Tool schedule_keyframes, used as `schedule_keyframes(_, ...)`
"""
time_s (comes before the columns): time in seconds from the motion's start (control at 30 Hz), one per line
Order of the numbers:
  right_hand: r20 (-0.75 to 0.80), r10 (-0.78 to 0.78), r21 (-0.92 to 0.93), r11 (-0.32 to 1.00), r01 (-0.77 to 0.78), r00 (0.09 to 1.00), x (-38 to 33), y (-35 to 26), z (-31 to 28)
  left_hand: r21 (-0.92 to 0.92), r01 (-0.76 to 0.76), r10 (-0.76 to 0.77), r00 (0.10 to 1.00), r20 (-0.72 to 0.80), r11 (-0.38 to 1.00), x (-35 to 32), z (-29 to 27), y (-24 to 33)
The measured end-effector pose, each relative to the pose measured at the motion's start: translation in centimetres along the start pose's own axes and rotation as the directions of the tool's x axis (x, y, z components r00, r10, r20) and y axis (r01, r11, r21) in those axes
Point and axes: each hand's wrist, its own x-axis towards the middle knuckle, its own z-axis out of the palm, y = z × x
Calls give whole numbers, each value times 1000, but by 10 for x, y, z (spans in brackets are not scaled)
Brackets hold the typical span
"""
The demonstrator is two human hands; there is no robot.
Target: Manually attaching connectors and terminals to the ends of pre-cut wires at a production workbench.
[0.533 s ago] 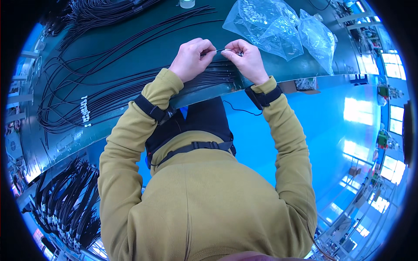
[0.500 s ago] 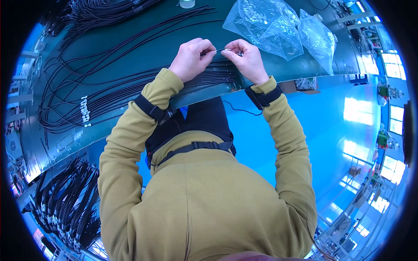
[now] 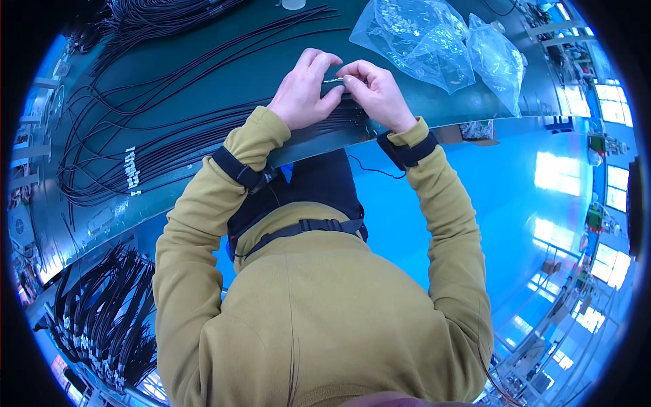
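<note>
Over the near part of the table, my right hand (image 3: 381, 95) pinches a thin, pale cable end (image 3: 332, 81) between thumb and fingers. My left hand (image 3: 302, 93) is just left of it, thumb and fingers spread apart around the tip without closing on it. Whether a fingertip touches it is hard to make out. Beneath both hands runs a row of black cables (image 3: 224, 125), with their ends under and beside my right hand.
Clear plastic bags (image 3: 413, 41) with small parts lie at the back right of the green table (image 3: 271, 61). A thick cable bundle (image 3: 163, 24) is at the far left. Small white pieces (image 3: 131, 169) sit on the cables. More black cables (image 3: 105, 312) hang at lower left.
My left thumb and fingers have parted from their pinch on the thin cable end. My right hand has shifted slightly left and keeps hold of it.
</note>
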Motion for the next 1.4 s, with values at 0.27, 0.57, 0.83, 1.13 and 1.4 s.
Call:
schedule_keyframes(0.27,-59,209,195,961,-195,976,0,-4,-3,51,0,-3,999,54,999,3,-4,-6)
schedule_keyframes(0.57,-85,507,42,862,-505,858,-3,23,-39,374,73,-152,971,186,924,-42,-126,-60)
schedule_keyframes(0.83,-103,224,-569,786,-242,969,10,36,-32,690,216,-409,904,126,691,-106,-271,-99)
schedule_keyframes(1.13,73,93,-652,758,-23,993,-5,15,-20,771,170,-472,861,187,614,-142,-307,-111)
schedule_keyframes(1.4,203,172,-603,797,-15,964,-8,14,-31,913,21,-564,792,234,408,-154,-302,-88)
